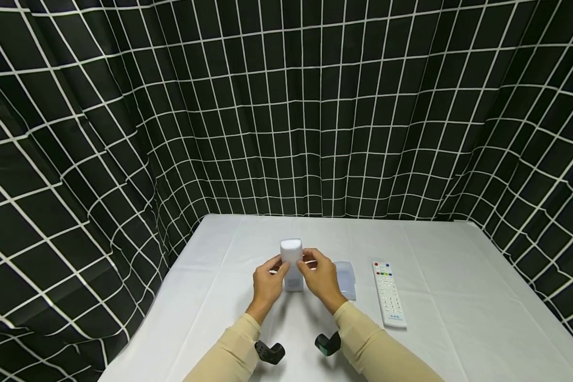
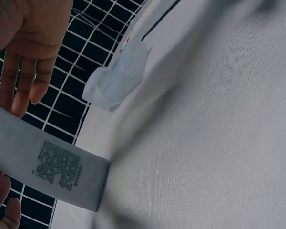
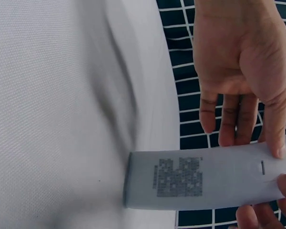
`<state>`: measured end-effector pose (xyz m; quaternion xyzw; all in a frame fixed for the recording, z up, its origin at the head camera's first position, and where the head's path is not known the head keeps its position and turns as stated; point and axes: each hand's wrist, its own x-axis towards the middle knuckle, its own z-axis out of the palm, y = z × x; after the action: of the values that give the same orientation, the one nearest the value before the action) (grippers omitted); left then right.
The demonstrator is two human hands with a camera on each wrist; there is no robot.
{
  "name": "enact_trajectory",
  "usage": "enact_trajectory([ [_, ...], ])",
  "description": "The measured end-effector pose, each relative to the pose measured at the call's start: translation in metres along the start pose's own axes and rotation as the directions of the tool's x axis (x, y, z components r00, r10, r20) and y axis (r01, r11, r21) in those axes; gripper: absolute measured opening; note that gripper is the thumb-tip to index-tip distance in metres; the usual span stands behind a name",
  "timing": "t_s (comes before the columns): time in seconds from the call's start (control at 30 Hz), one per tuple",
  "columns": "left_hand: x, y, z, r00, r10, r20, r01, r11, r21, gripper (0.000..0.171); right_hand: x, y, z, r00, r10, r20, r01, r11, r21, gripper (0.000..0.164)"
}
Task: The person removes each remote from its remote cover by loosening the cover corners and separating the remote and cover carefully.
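A white, slim, rounded plastic case [image 1: 292,260] is upright between both hands in the head view. Its printed text block and small slot face the wrist cameras. My left hand [image 1: 267,286] holds its left side, the thumb on the near face. From the right side my right hand [image 1: 322,276] holds it likewise. In the right wrist view the left hand [image 3: 243,62] shows above the case [image 3: 214,174]. Fingers of the right hand [image 2: 26,67] show at the upper left of the left wrist view. Whether the case's lower end touches the table I cannot tell.
A pale blue translucent plastic piece [image 1: 346,281] lies just right of the right hand. Farther right is a white remote control [image 1: 389,297] with coloured buttons. White cloth covers the table [image 1: 458,297]. A black curtain [image 1: 305,116] with white grid lines surrounds its back and sides.
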<state>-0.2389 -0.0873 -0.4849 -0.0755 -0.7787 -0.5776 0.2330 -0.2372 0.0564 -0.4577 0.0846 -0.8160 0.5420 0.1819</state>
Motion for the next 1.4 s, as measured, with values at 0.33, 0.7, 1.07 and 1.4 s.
enact_trajectory([
  [0.33,-0.002,0.002,0.003,0.99,-0.14,-0.031,0.14,0.99,-0.006,0.029,-0.001,0.0,0.002,0.999,0.04,-0.007,-0.04,0.997,-0.066,0.025],
  [0.7,-0.004,-0.003,0.0,0.984,-0.179,0.0,0.179,0.984,0.006,0.03,-0.004,0.01,0.007,0.998,0.063,0.017,-0.062,0.995,-0.076,0.025],
  [1.07,-0.004,-0.006,-0.002,0.985,-0.174,0.003,0.174,0.983,0.055,0.026,-0.006,0.018,0.011,0.995,0.088,0.052,-0.085,0.994,-0.066,0.023],
  [1.4,-0.005,-0.013,-0.004,0.984,-0.173,0.034,0.169,0.981,0.099,0.032,-0.009,0.024,0.015,0.988,0.131,0.085,-0.124,0.989,-0.081,0.025],
])
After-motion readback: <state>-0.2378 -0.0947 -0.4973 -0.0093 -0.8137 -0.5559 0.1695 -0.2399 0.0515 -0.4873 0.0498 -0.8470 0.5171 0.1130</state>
